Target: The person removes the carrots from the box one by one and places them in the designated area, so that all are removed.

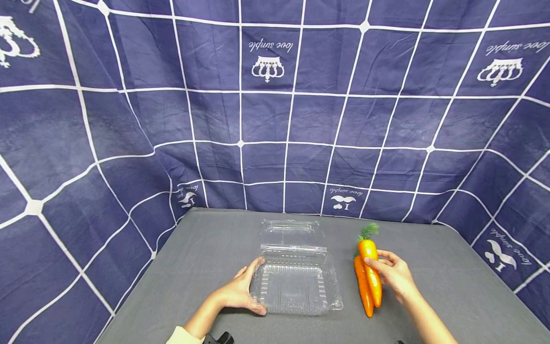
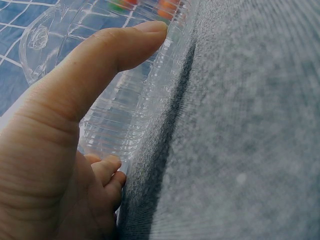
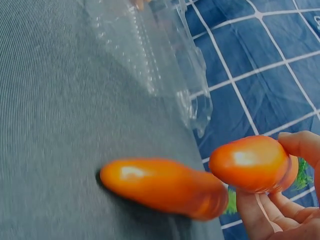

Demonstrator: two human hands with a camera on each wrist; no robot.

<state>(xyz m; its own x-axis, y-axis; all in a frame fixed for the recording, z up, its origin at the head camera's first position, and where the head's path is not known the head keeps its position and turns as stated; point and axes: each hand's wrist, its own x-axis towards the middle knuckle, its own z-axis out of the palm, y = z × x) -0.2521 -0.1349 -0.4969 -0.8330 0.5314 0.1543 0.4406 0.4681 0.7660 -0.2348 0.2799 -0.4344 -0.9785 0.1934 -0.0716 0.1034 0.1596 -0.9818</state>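
Observation:
A clear plastic clamshell container (image 1: 293,282) lies with its lid (image 1: 292,232) folded back, away from me. At its left end my left hand (image 1: 240,289) grips the side, the thumb at the near left corner and the fingers along the left wall. The left wrist view shows the thumb (image 2: 115,47) across the container's near side. My right hand (image 1: 395,274) pinches an orange carrot (image 1: 371,277) with green leaves between thumb and fingers. In the right wrist view, this carrot (image 3: 250,162) is raised off the table. A second carrot (image 3: 160,185) lies on the cloth beneath and beside it.
Grey cloth (image 1: 202,248) covers the table. A blue curtain (image 1: 266,119) with white grid lines stands behind and along both sides. The carrots are to the right of the container, with a strip of grey cloth between.

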